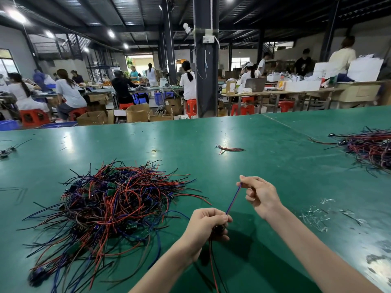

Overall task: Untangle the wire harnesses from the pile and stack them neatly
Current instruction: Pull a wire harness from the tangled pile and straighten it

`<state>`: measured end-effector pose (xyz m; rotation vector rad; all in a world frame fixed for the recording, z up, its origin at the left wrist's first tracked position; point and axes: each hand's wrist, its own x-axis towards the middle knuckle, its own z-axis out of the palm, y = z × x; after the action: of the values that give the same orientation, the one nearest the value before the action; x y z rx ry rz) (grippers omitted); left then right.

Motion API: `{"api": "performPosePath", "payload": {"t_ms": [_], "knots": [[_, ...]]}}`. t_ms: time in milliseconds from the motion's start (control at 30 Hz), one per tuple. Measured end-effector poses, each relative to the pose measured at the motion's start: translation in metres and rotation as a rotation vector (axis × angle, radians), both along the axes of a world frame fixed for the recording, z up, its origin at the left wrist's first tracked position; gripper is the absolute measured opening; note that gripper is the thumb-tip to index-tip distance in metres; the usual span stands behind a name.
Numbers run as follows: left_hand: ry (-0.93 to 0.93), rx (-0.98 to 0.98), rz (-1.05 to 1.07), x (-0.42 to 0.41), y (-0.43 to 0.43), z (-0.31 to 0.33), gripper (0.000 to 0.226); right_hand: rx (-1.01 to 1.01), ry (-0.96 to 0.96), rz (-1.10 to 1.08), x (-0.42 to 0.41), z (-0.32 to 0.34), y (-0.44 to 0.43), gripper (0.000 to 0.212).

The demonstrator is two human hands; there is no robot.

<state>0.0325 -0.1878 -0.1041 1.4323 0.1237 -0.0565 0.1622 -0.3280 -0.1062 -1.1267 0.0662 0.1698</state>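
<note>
A big tangled pile of red, blue and black wire harnesses (110,206) with small green boards lies on the green table (275,166), left of my hands. My left hand (208,226) grips one harness (233,199) by its dark connector end, and red and black wires hang below the fist. My right hand (260,195) pinches the far tip of that harness's blue and purple wires, stretched taut between both hands above the table. A second heap of harnesses (368,148) lies at the far right.
A small loose bundle of wires (229,149) and a rubber band (153,151) lie mid-table. Clear plastic scraps (317,214) are scattered right of my right arm. A few stray wires (8,150) sit at the left edge. People work at benches beyond the table.
</note>
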Motion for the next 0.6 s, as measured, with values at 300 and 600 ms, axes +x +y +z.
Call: {"api": "performPosePath", "payload": {"t_ms": [300,600], "knots": [[-0.07,-0.017,0.195,0.004,0.016,0.006,0.013,-0.152,0.027,0.13,-0.017,-0.001,0.007,0.031],[-0.108,-0.101,0.375,0.012,0.036,0.005,0.011,-0.377,-0.256,0.594,-0.082,-0.008,0.055,0.011]]}}
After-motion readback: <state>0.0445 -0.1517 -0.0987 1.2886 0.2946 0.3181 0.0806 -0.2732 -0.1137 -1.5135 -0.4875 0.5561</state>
